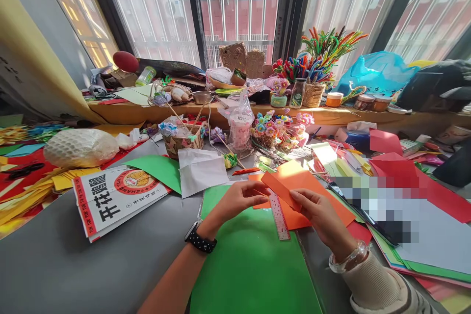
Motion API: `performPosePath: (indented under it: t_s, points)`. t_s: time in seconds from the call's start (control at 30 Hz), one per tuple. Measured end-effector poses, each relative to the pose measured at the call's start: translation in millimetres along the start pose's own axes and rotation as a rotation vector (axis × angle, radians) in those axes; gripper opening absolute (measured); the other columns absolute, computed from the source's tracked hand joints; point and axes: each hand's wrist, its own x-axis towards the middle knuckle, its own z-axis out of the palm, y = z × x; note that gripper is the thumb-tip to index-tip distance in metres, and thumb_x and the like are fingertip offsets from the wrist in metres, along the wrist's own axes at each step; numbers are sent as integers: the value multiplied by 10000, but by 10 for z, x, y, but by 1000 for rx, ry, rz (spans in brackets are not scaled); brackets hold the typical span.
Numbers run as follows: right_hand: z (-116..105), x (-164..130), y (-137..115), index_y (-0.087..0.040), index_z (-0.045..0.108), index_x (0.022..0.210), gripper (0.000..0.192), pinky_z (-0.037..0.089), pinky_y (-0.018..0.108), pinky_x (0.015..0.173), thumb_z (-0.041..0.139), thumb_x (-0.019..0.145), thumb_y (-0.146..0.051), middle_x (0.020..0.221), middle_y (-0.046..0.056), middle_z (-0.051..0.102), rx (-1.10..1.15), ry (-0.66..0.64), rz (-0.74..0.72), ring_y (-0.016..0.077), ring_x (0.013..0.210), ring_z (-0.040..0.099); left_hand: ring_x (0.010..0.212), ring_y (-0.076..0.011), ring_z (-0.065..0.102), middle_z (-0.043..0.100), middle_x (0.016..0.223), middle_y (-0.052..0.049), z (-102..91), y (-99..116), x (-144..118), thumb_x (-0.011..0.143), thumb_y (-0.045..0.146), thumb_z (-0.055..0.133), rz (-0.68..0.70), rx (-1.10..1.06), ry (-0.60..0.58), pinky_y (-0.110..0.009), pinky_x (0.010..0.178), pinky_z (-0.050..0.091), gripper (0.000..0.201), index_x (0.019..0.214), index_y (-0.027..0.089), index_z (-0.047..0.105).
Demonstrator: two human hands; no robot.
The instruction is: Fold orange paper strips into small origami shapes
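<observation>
Head view: left hand (239,199) and right hand (319,212), fingers closed in pinches, hold a small folded orange paper sheet (281,187) above a larger orange sheet (333,208) and a big green paper sheet (250,265). For a clean fold I'd line up edges first, then crease against the clear plastic ruler (278,216). Left, a red-and-white printed packet (114,196) reads "开花鸡腿" and "ZHANG"; smaller print is unreadable.

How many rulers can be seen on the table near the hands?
1. The ruler lies on the green sheet, partly under the orange paper that the left hand and right hand hold. Others may be hidden under the papers.
</observation>
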Motion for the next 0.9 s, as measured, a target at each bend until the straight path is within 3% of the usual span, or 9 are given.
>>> performPosePath:
  t_s: [0.03,0.13,0.23,0.37,0.47,0.7,0.9]
  points:
    - [38,-9,8,-149,608,688,211,376,199,531,574,700,-356,559,-26,508,78,-31,52,90,545,463,887,-208,572,628,948,-78,38,-4,2,621,258,642,1,-65,-60,-306,752,452,366,969,160,582]
    - [144,-42,23,-140,612,705,210,404,206,563,605,675,-347,622,-3,558,245,-165,171,97,584,505,965,-217,530,594,1036,-75,113,-23,-3,609,243,658,19,-195,-53,-308,794,428,393,986,173,571]
    - [191,-58,24,-132,606,685,253,412,212,525,590,676,-385,633,18,585,192,-209,210,108,564,527,953,-218,534,605,1007,-80,125,-36,-13,623,249,648,12,-236,-42,-305,799,417,325,929,154,593]
    - [157,-52,12,-136,615,753,296,451,257,652,549,698,-419,754,62,628,-46,-49,9,162,709,573,878,-203,562,631,905,-77,145,-26,-12,623,284,642,-4,-196,-32,-309,782,417,292,870,132,607]
    - [143,-66,0,-172,576,904,314,459,291,727,570,687,-399,921,73,612,-134,-36,-110,190,832,573,845,-189,565,634,872,-63,202,-6,-15,616,315,638,-35,-103,-71,-306,777,412,303,854,132,608]
    - [192,-115,-33,-167,577,898,264,486,305,722,549,719,-358,928,80,611,-157,-102,-154,202,843,587,732,-152,554,631,771,-21,289,14,-37,625,334,620,-49,81,-159,-243,659,408,269,809,137,606]
    - [174,-114,-27,-163,602,896,235,483,307,736,508,754,-324,920,78,634,-190,-73,-193,212,861,586,819,-175,548,632,853,-40,294,-3,-42,645,338,602,-32,35,-163,-267,725,410,318,898,144,603]
